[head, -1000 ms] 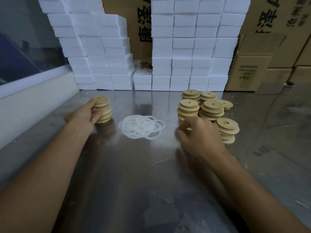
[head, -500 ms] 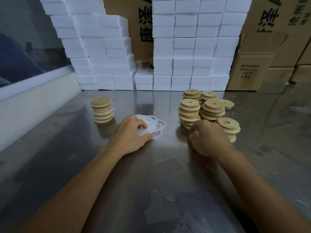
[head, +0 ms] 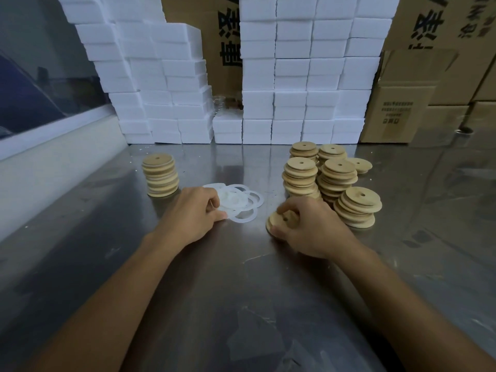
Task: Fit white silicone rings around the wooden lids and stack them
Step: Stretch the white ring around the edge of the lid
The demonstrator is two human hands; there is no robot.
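Observation:
A pile of white silicone rings point(head: 241, 201) lies mid-table. My left hand point(head: 194, 216) rests at its left edge, fingers curled and pinching a ring. My right hand point(head: 308, 226) grips a wooden lid point(head: 279, 220) with a centre hole, tilted just above the table. A neat stack of lids with white rings point(head: 160, 175) stands at the left. Several stacks of bare wooden lids point(head: 332, 178) stand at the right, the nearest stack point(head: 358, 208) close beside my right hand.
The steel table point(head: 214, 291) carries a wall of white foam boxes point(head: 295, 76) along its back. Cardboard cartons point(head: 402, 111) stand at the back right. A pale ledge point(head: 53, 162) runs along the left side.
My left hand left the ringed stack and came to the ring pile, now pinching a ring. My right hand pulled a lid from the bare stacks toward me.

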